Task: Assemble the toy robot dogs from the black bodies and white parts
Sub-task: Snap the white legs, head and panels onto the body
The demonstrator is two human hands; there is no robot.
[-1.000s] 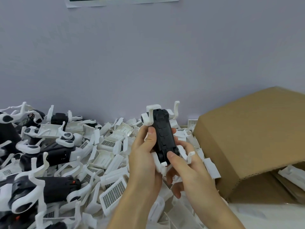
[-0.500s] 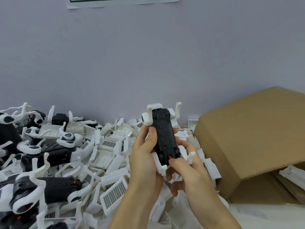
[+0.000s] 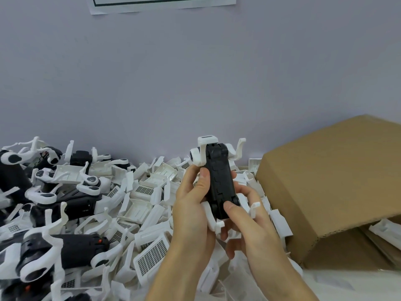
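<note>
Backdrop: pale lilac wall (image 3: 195, 72) is filling the upper half, with the lower edge of a white paper sheet (image 3: 162, 4) showing at the top.
Landmark: a brown cardboard box (image 3: 329, 183) is lying on its side, its opening facing the viewer.
Toy dog in hand: a black body (image 3: 219, 183) with white legs (image 3: 200, 154) fitted at its far end is being held upright just left of the box, above the heap.
Left hand (image 3: 193, 205): it is gripping the body's left flank, thumb lying along the black shell, fingers curled behind it.
Right hand (image 3: 249, 220): it is clamping the body's lower end, thumb (image 3: 231, 208) pressing on the black joint there (the fingers are wrapping underneath, so their hold is partly hidden).
Loose white parts (image 3: 143, 205): a heap of shells and grilled panels is spreading left of the box, reaching back to the wall.
Finished dogs (image 3: 71, 250): several black-and-white ones are lying tumbled well left of the box, beyond the heap.
Inside the box: white pieces (image 3: 386, 231) are showing in its shadowed mouth.
</note>
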